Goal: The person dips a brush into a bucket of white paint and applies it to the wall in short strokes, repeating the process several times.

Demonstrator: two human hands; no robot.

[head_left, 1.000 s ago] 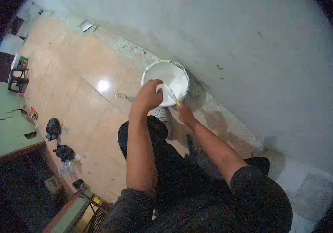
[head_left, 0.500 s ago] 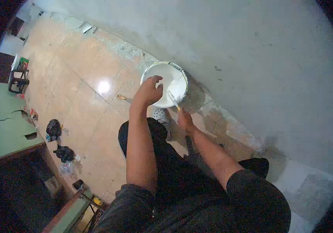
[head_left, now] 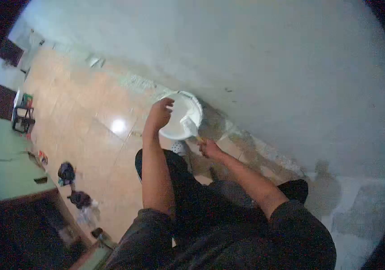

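A white bucket [head_left: 198, 109] with whitish paste inside stands on the floor close to the wall. My right hand [head_left: 210, 149] is closed round the yellow handle of a putty knife [head_left: 191, 128], whose blade is over the near right part of the bucket and carries a lump of white paste. At the bucket's left side is my left hand [head_left: 159, 114], its fingers loosely curved and apart over the rim, holding nothing.
Along the right runs a grey plastered wall [head_left: 282, 90], with crumbled debris [head_left: 138, 83] at its foot. Another yellow-handled tool [head_left: 135, 133] lies on the tiled floor [head_left: 93, 153]. Black plastic bags [head_left: 66, 172] sit to the left near a green surface [head_left: 17, 166].
The view has shifted, so the bucket appears lower and further left. The putty knife's blade now shows a lump of white paste. My left hand stays by the bucket's left side.
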